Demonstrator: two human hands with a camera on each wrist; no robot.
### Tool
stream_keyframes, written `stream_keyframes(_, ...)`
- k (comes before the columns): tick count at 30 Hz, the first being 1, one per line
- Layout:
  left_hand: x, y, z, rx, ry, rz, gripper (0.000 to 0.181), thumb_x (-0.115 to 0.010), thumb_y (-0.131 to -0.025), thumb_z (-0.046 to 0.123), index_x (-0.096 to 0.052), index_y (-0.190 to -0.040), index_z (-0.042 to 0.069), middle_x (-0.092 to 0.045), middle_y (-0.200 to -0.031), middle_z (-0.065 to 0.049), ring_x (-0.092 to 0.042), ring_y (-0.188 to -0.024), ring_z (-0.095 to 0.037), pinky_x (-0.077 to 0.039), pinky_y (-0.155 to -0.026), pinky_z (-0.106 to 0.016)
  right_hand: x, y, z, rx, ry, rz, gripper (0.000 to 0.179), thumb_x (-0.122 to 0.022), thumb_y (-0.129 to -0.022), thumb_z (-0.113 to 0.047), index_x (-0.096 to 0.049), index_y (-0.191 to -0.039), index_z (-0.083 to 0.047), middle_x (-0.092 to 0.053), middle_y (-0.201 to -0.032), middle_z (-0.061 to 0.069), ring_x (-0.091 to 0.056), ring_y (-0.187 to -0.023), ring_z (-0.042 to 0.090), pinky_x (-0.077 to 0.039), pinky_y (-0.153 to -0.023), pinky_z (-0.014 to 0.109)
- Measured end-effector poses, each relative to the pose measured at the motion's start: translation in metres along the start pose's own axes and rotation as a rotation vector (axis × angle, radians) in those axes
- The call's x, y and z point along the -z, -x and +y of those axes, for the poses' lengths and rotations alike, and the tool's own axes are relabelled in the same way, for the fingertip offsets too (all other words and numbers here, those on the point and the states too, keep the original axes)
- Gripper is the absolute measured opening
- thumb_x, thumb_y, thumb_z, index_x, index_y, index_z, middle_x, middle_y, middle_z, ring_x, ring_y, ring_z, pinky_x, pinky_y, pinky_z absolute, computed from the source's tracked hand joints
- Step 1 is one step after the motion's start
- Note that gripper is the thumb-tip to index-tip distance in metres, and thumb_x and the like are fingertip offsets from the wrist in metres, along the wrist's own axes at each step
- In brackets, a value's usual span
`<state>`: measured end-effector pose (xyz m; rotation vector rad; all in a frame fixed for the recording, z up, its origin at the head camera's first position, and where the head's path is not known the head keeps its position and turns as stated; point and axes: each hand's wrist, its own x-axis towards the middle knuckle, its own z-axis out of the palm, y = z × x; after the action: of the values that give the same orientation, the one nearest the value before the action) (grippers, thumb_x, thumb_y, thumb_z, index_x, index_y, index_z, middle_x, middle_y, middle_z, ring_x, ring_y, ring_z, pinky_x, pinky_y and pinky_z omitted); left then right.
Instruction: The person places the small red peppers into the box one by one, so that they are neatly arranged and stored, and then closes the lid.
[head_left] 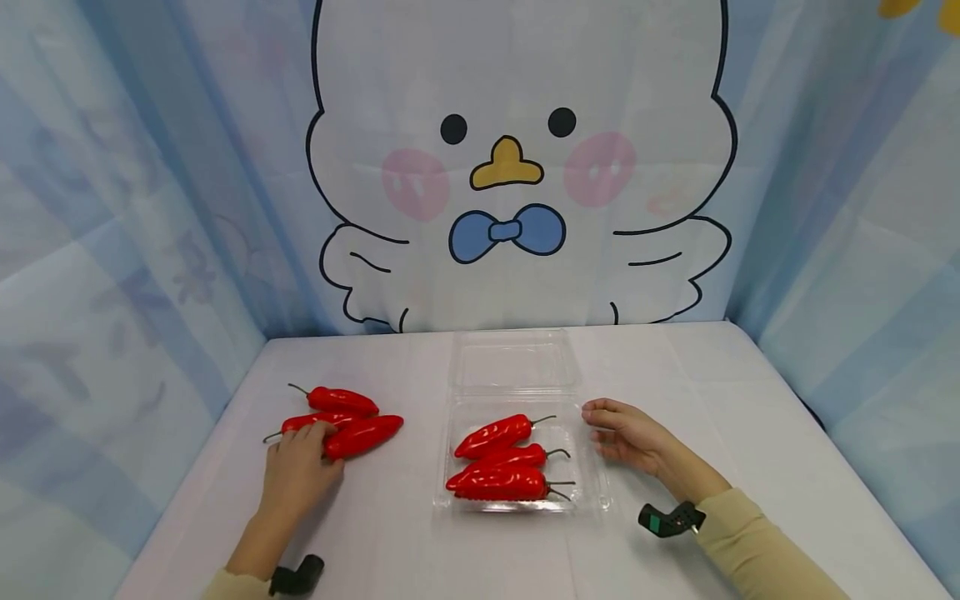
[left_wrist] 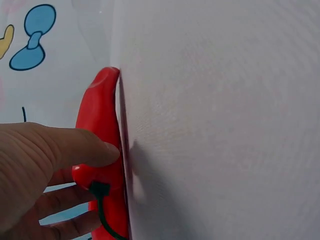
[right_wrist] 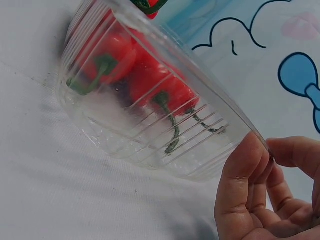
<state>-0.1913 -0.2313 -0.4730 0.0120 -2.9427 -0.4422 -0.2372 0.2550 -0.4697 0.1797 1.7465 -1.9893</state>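
At the left of the table my left hand (head_left: 298, 471) grips the stem end of a glossy red chili pepper (head_left: 367, 436), which lies nearest me in a group of three. In the left wrist view the thumb presses along that pepper's side, its green stem hanging below. Another red pepper (head_left: 343, 400) lies farthest back, and one more sits partly behind the fingers. My right hand (head_left: 628, 433) pinches the right rim of a clear plastic clamshell box (head_left: 592, 475) between thumb and fingertips. Several red peppers (head_left: 501, 482) lie inside, stems pointing right.
The box's clear lid (head_left: 513, 362) is folded back flat toward the rear of the white table (head_left: 660, 367). A cartoon-printed curtain (head_left: 510, 292) rises along the table's back edge, and blue curtains stand at both sides.
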Motion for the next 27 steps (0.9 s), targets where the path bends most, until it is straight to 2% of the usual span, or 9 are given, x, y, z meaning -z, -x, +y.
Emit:
stream_keyframes(8,0.012,-0.002,0.008,-0.029,0.09,0.046,0.059,-0.09,-0.075,0.016,-0.064,-0.126,0.001,-0.071,-0.119,-0.021,-0.059,-0.113,-0.044,-0.044,-0.096,-0.067,-0.001,0.0,0.001,0.003,0.0,-0.011,0.015,-0.058,-0.105,-0.016,-0.053,-0.118,-0.01,-0.058,-0.101,-0.002,-0.058,-0.08,0.008,-0.057,-0.067,0.02)
stream_keyframes(16,0.022,-0.004,0.014,-0.047,0.194,0.127,0.056,-0.09,-0.077,0.019,-0.065,-0.124,0.002,-0.071,-0.112,-0.019,-0.06,-0.102,-0.037,-0.047,-0.085,-0.058,0.0,0.0,0.001,0.011,-0.012,-0.033,0.013,-0.058,-0.105,-0.015,-0.053,-0.117,-0.011,-0.059,-0.099,-0.003,-0.058,-0.079,0.008,-0.057,-0.067,0.02)
stream_keyframes(23,0.024,-0.003,0.019,0.007,0.315,0.214,0.055,-0.088,-0.078,0.016,-0.064,-0.125,0.001,-0.066,-0.123,-0.022,-0.055,-0.115,-0.039,-0.046,-0.093,-0.061,0.0,0.001,0.0,0.009,-0.013,-0.032,0.012,-0.058,-0.105,-0.015,-0.053,-0.116,-0.011,-0.058,-0.1,-0.003,-0.058,-0.079,0.007,-0.058,-0.067,0.02)
stream_keyframes(27,0.026,-0.001,0.022,0.026,0.385,0.26,0.054,-0.088,-0.079,0.014,-0.062,-0.124,0.0,-0.065,-0.121,-0.021,-0.055,-0.113,-0.037,-0.05,-0.09,-0.056,-0.001,0.0,0.001,0.011,-0.014,-0.022,0.014,-0.058,-0.105,-0.015,-0.053,-0.117,-0.011,-0.058,-0.099,-0.003,-0.057,-0.08,0.007,-0.057,-0.067,0.02)
